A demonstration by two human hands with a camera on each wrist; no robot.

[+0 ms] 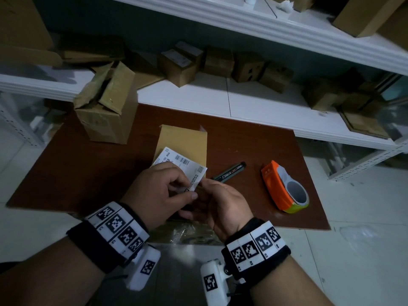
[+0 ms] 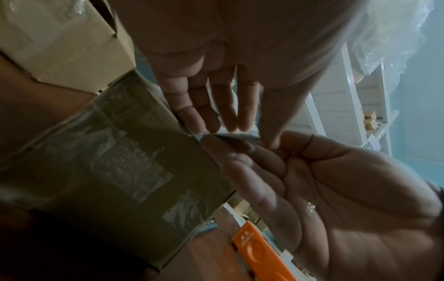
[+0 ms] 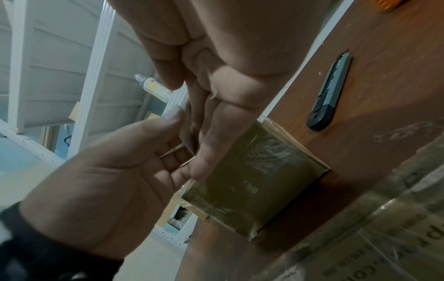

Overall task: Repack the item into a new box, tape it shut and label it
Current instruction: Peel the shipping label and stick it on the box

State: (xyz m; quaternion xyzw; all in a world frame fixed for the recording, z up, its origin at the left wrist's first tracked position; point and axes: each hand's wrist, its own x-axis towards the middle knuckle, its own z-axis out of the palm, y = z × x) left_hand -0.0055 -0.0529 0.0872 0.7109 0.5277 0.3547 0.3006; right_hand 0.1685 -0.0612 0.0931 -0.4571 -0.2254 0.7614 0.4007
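Observation:
A white shipping label [image 1: 184, 163] with barcodes is held above a small tan box [image 1: 185, 138] that stands taped on the brown table [image 1: 254, 146]. My left hand [image 1: 176, 187] pinches the label's lower edge. My right hand [image 1: 206, 187] pinches the same edge from the right. In the left wrist view the label [image 2: 230, 134] shows as a thin edge between my left hand's fingers [image 2: 216, 114] and my right hand's [image 2: 240, 150] fingertips, beside the taped box [image 2: 120, 161]. In the right wrist view both hands meet over the taped box [image 3: 254, 171]. The label's underside is hidden.
An orange tape dispenser [image 1: 284, 188] lies at the right of the table, a dark marker [image 1: 230, 171] between it and the box. An opened, torn carton [image 1: 106, 109] stands at the back left. A larger taped package [image 1: 187, 233] lies under my wrists. White shelves [image 1: 242, 100] behind hold several small boxes.

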